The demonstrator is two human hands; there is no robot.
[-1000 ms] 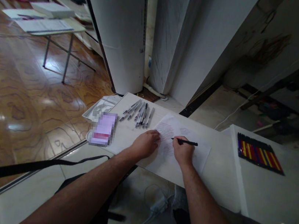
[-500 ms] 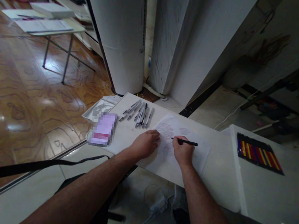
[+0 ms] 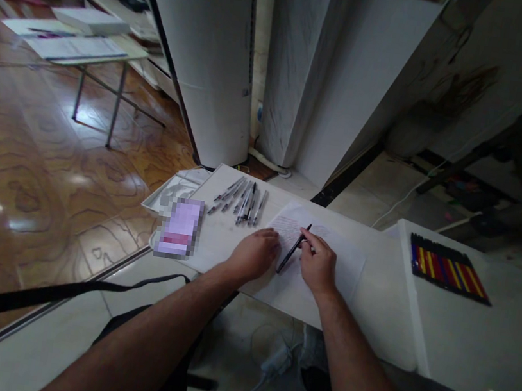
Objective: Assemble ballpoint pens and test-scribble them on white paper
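A white sheet of paper [image 3: 348, 263] with rows of handwriting lies on a narrow white table [image 3: 380, 296]. My right hand [image 3: 318, 262] pinches a black pen [image 3: 293, 249] over the sheet; the pen slants from upper right to lower left. My left hand [image 3: 255, 253] rests on the left side of the paper, its fingers curled and partly hidden, and whether it holds anything cannot be seen. Several clear pens [image 3: 244, 203] lie in a loose group beyond my left hand. A blurred purple phone-like object [image 3: 181, 226] is at the table's left end.
A pack of coloured pens [image 3: 449, 267] lies on a white surface at the right. White columns stand behind the table. A folding table [image 3: 138, 52] with papers and a box is at the upper left. A power strip [image 3: 277, 359] and cables are on the floor below.
The pen in my right hand has swung from pointing left at the writing to a slanted position, one end now nearer me. My left hand has hardly moved.
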